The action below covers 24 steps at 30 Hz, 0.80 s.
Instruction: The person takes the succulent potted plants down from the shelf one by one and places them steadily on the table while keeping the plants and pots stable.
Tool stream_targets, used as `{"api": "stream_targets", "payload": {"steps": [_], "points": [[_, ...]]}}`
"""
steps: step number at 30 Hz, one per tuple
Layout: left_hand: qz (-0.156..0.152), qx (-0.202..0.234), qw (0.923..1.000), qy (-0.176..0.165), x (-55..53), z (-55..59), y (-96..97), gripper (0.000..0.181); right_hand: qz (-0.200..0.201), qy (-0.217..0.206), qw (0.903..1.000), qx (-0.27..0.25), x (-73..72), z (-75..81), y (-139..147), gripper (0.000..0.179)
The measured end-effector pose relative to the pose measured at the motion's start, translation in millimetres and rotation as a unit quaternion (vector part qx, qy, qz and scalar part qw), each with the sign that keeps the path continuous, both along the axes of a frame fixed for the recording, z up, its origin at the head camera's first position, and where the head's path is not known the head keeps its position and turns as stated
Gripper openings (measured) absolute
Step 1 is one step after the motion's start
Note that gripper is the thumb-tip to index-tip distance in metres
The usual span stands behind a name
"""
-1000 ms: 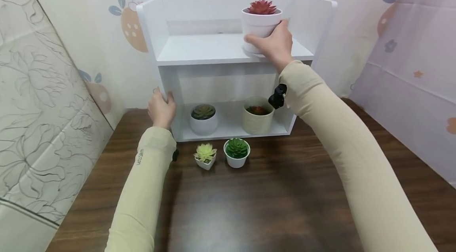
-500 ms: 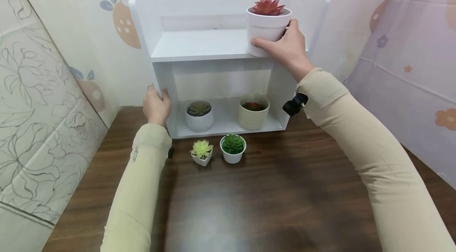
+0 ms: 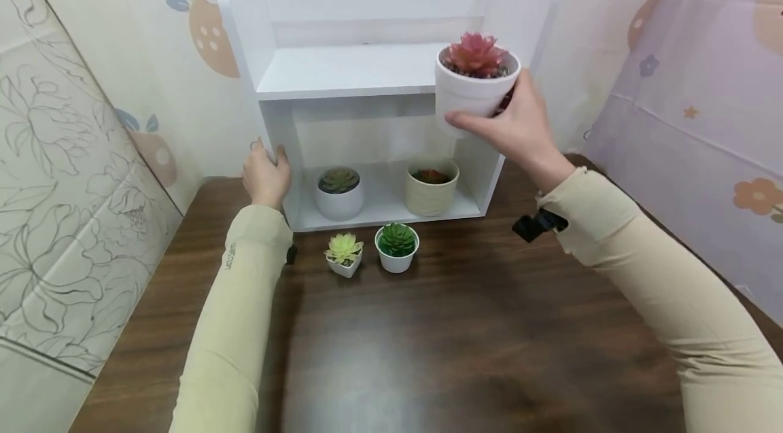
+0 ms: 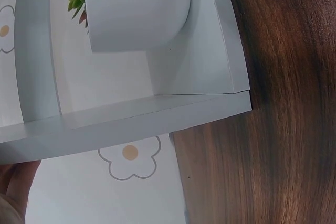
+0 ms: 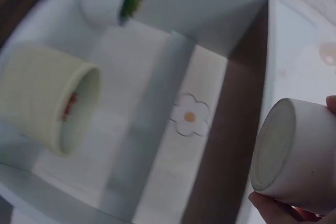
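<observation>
My right hand (image 3: 523,124) grips a white pot with a red succulent (image 3: 474,93), held in the air in front of the shelf's right side. In the right wrist view the underside of this white pot (image 5: 275,145) shows, with fingers around it. My left hand (image 3: 267,175) holds the left side panel of the white two-tier shelf (image 3: 342,73), thumb toward the inner side. Only part of the left hand (image 4: 18,184) shows in the left wrist view, behind the panel's edge. On the lower tier stand a white pot with a dull green succulent (image 3: 340,198) and a cream pot (image 3: 431,195).
On the dark wooden table (image 3: 391,338), before the shelf, stand a small pot with a pale green succulent (image 3: 344,255) and a small white pot with a dark green succulent (image 3: 396,249). Patterned walls rise behind and at both sides.
The right hand has lifted the red succulent's pot off the upper tier and brought it forward, right and lower. The left hand keeps its hold on the side panel; the head view has shifted slightly.
</observation>
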<state>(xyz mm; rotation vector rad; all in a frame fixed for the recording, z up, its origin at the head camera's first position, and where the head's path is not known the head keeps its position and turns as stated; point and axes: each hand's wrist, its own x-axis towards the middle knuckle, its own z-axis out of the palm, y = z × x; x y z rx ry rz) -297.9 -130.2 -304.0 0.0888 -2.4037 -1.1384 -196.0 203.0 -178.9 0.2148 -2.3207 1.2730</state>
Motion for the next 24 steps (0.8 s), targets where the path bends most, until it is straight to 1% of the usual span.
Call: {"api": "stream_targets", "payload": {"steps": [3,4,5,8,11,14,19,24], "points": [[-0.005,-0.001,1.0000,0.001,-1.5,1.3,0.5,0.040,0.044,0.011,0.9989,0.001,5.8,-22.1,5.6,0.092],[-0.006,-0.001,1.0000,0.002,-2.4,1.7,0.8,0.040,0.055,0.010,0.9984,0.002,7.7,-30.5,7.7,0.092],[-0.007,-0.002,1.0000,0.002,-2.6,2.6,1.1,0.039,0.055,0.002,0.9985,0.006,10.3,-39.6,9.8,0.092],[-0.009,-0.003,1.0000,0.003,-5.6,3.8,0.8,0.038,0.030,-0.035,0.9984,0.032,18.4,-68.3,15.1,0.093],[-0.011,-0.005,0.9999,-0.002,-9.0,4.3,-0.8,0.039,-0.001,-0.074,0.9956,0.058,26.0,-95.9,19.6,0.098],[-0.012,-0.007,0.9999,-0.003,-13.1,4.3,-3.7,0.039,-0.004,-0.090,0.9941,0.059,27.0,-118.7,22.6,0.098],[-0.021,0.003,0.9998,-0.004,-17.9,4.2,-10.4,0.041,0.003,-0.100,0.9937,0.052,20.5,-144.5,21.3,0.094],[-0.024,0.012,0.9996,-0.004,-22.7,-2.7,-16.4,0.041,0.008,-0.116,0.9921,0.048,15.0,-166.6,17.6,0.093]]}}
